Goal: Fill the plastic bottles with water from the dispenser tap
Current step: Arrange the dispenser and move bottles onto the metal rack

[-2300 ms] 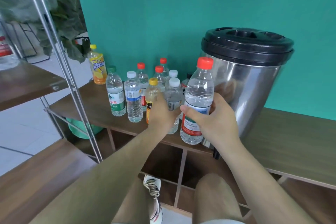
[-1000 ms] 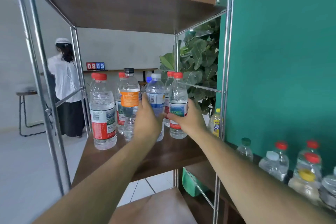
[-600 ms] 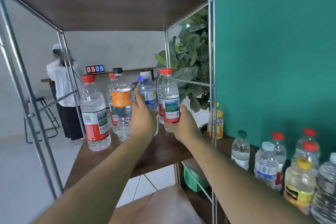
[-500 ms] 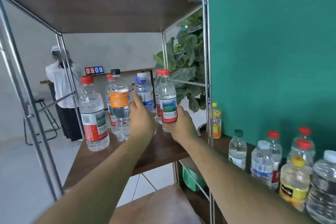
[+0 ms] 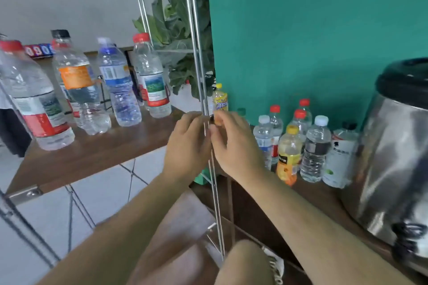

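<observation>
Several capped plastic bottles stand on the wooden rack shelf (image 5: 92, 157) at the left. Among them are a red-capped bottle (image 5: 151, 81), a blue-labelled bottle (image 5: 118, 85) and an orange-labelled bottle (image 5: 77, 81). More bottles (image 5: 315, 146) cluster on the low bench beside the steel water dispenser (image 5: 393, 157). The dispenser's black tap (image 5: 407, 236) shows low at the right. My left hand (image 5: 185, 146) and my right hand (image 5: 234, 143) hover close together, one on each side of the rack's metal post. Their fingers are loosely curled and hold nothing.
The rack's thin metal post (image 5: 215, 192) runs down between my hands. A leafy plant (image 5: 176, 30) stands behind the rack against the teal wall. A yellow juice bottle (image 5: 220, 99) sits at the bench's far end. My knees and a shoe show below.
Both hands have let go of the bottles on the rack shelf and pulled back to the right, toward the bench. The view has swung right, bringing the dispenser into sight.
</observation>
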A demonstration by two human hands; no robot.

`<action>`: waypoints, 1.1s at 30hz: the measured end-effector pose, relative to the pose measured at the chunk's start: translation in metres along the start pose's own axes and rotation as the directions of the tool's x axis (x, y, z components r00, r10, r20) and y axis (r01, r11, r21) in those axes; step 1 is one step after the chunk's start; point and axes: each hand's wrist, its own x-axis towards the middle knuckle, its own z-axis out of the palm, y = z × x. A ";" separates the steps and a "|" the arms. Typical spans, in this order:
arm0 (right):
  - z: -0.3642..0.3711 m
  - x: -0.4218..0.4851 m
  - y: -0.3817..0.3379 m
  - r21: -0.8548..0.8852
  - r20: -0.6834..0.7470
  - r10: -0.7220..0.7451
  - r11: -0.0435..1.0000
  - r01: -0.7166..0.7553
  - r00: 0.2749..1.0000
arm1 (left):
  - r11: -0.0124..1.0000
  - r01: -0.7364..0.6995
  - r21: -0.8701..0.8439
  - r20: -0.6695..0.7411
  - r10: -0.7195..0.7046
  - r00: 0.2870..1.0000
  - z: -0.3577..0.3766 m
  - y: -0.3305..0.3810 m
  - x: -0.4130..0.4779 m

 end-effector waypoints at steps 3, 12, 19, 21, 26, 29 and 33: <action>-0.023 -0.034 0.038 -0.056 -0.032 0.112 0.992 -0.114 0.993 | 0.994 -0.025 -0.107 0.076 0.033 0.997 0.045 0.020 -0.013; -0.029 -0.070 0.137 -0.159 -0.183 0.440 0.869 -0.468 0.879 | 0.928 0.301 -0.222 0.349 -0.212 0.913 0.165 0.046 -0.008; 0.002 -0.071 0.189 -0.007 -0.283 0.645 0.739 -0.674 0.710 | 0.774 0.566 -0.283 0.351 -0.466 0.813 0.235 0.031 0.002; 0.010 -0.073 0.203 -0.013 -0.264 0.680 0.707 -0.707 0.684 | 0.757 0.584 -0.293 0.363 -0.477 0.801 0.250 0.024 0.000; 0.017 -0.078 0.219 0.009 -0.251 0.721 0.669 -0.743 0.646 | 0.750 0.610 -0.256 0.387 -0.499 0.775 0.268 0.011 -0.006; 0.010 -0.081 0.214 0.002 -0.274 0.687 0.700 -0.714 0.673 | 0.781 0.577 -0.237 0.375 -0.475 0.796 0.260 0.009 -0.011; -0.013 -0.073 0.186 0.040 -0.297 0.605 0.781 -0.624 0.738 | 0.821 0.512 -0.250 0.336 -0.423 0.842 0.223 0.015 -0.018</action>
